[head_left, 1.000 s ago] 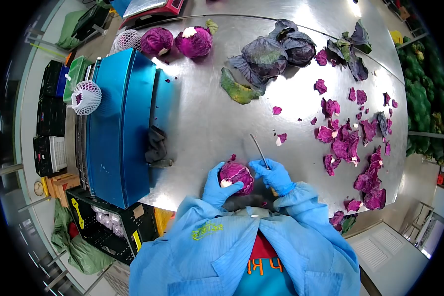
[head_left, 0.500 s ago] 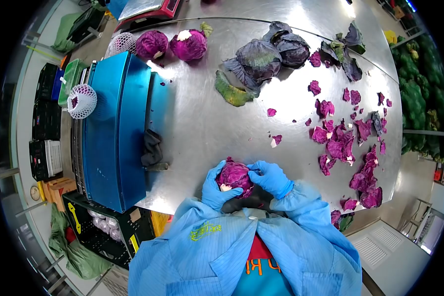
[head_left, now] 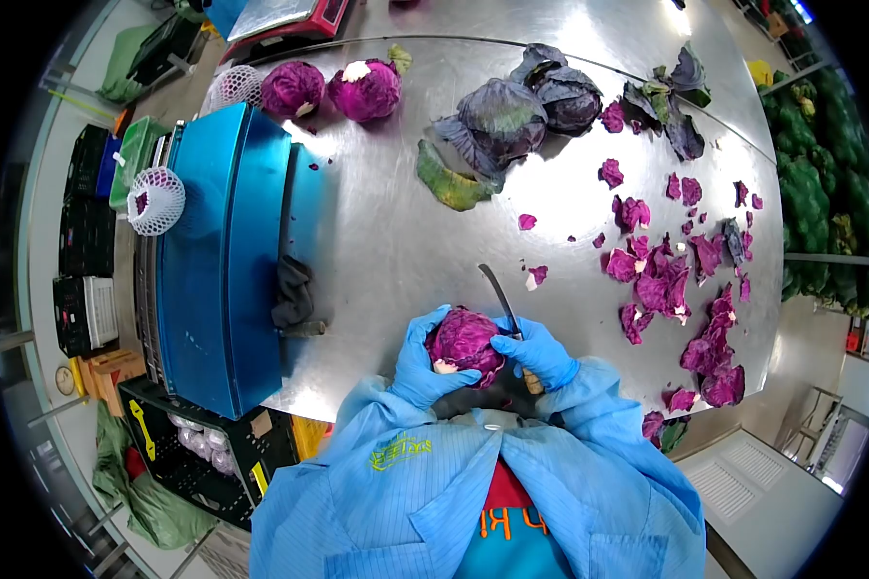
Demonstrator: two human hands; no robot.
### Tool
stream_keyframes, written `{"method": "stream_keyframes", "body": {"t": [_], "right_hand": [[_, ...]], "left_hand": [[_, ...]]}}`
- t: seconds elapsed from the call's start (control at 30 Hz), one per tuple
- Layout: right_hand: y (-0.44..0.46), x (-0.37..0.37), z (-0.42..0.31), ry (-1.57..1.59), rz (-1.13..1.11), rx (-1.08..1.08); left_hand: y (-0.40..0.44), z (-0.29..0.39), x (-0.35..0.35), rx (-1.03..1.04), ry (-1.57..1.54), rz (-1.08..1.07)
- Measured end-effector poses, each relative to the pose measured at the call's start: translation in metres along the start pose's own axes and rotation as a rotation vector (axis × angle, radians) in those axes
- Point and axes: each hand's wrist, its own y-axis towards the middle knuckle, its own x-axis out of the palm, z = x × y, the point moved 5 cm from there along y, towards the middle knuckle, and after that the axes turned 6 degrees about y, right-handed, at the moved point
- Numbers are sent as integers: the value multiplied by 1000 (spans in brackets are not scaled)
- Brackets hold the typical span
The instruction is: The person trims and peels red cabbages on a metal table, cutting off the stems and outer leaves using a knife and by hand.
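Observation:
A peeled red cabbage (head_left: 465, 340) sits between my gloved hands at the table's near edge. My left hand (head_left: 421, 364) is wrapped around its left side, with the thumb below by the pale stem. On the right, my right hand (head_left: 539, 355) has its fingers closed round a curved knife (head_left: 498, 292), the blade pointing up and away from me. The fingertips of that hand touch the cabbage's right side. Torn purple leaves (head_left: 663, 280) lie scattered to the right on the metal table (head_left: 386, 241).
Dark unpeeled cabbages (head_left: 502, 118) and two peeled ones (head_left: 365, 90) lie farther back. A blue metal box (head_left: 224, 261) stands at left, with a dark cloth (head_left: 293, 289) beside it. A black crate (head_left: 164, 463) is at lower left, a red scale (head_left: 290, 19) at the back.
The knife blade, hidden half a second ago, shows again, pointing away from me. My right hand has come in against the cabbage since the first frame. The view has shifted slightly.

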Motion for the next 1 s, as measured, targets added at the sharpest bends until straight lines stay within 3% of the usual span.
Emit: {"method": "stream_keyframes", "body": {"t": [0.17, 0.27, 0.47, 0.6, 0.7, 0.73, 0.83, 0.9, 0.97, 1.0], "right_hand": [[4, -12, 5, 46, -68, 87], [2, -11, -4, -62, -28, 22], [-5, -5, -28, -611, 34, -420], [-18, -1, -40, -814, -39, -507], [-21, -12, -38, -588, 49, -581], [-27, -13, -47, -638, 41, -529], [-12, -61, -35, -577, 224, -694], [-5, -101, -44, -1066, 599, -680], [-15, -106, -76, -992, 801, -792], [-21, -101, -87, -1005, 820, -721]], "left_hand": [[-1, 3, -1, -19, -41, -31], [-3, -1, 0, -53, -121, -33], [1, 1, -4, -37, -121, -36], [6, 15, -8, -27, -92, -127], [1, -3, -3, -195, -618, -92], [3, -2, 0, -193, -657, -145], [5, 9, 6, -257, -799, -290], [7, 19, 11, -381, -936, -392], [4, 21, 15, -485, -1039, -444], [5, 27, 16, -540, -1077, -447]]}}
